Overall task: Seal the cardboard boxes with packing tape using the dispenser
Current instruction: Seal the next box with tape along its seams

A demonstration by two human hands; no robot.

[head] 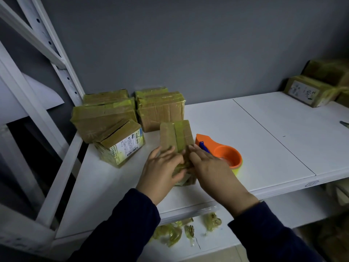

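Hands first: your left hand (162, 165) lies on the near end of the small box (177, 135), fingers spread and almost straight, thumb against the near face. Your right hand (209, 167) presses flat on the box's right side, fingers together and straight. Neither hand closes around anything. Both forearms, in dark sleeves (132, 224), come up from the near edge and angle inward, so the hands almost meet over the box.

The small box stands on the white shelf (245, 129), close to its front edge, with a tape strip along its top. Just right of your right fingers is the orange tape dispenser (224, 154); I cannot tell if they touch. A labelled box (120, 146) is near on the left, and stacked taped boxes (132, 110) fill the far left corner. Open room lies to the right, across the board seam (273, 137), until more boxes (309, 91) at the far right. Crumpled tape scraps (211, 221) lie below the front edge.
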